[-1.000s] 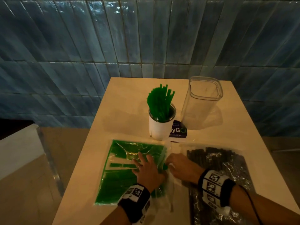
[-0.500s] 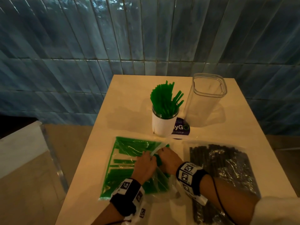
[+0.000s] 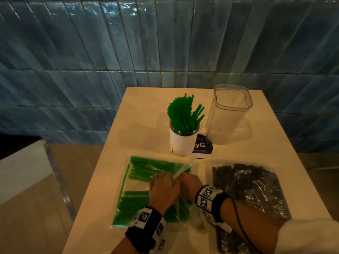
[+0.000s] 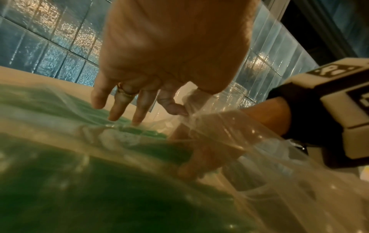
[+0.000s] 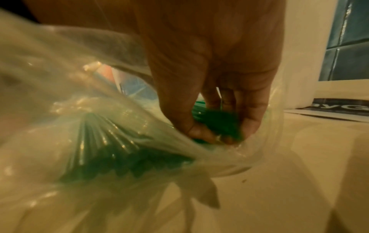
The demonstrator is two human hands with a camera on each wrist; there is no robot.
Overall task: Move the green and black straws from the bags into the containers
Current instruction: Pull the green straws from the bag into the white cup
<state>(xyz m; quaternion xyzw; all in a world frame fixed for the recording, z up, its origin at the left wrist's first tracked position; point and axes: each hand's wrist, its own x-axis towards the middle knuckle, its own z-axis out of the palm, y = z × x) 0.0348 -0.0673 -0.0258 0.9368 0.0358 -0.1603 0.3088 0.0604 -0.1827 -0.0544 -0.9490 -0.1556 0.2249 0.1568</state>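
A clear bag of green straws lies flat on the table's near left. My left hand rests on it and pinches the bag's upper film between thumb and forefinger, lifting the mouth. Inside that mouth my right hand grips a bunch of green straws. To the right lies a bag of black straws. Behind stand a white jar holding green straws and a tall clear container with nothing in it.
A dark blue card lies by the jar's foot. The cream table butts against a blue tiled wall. A white ledge stands to the left, beyond the table's edge.
My right hand has slid into the green bag's mouth and closed on straws. My left hand went from lying flat on the bag to lifting its upper film.
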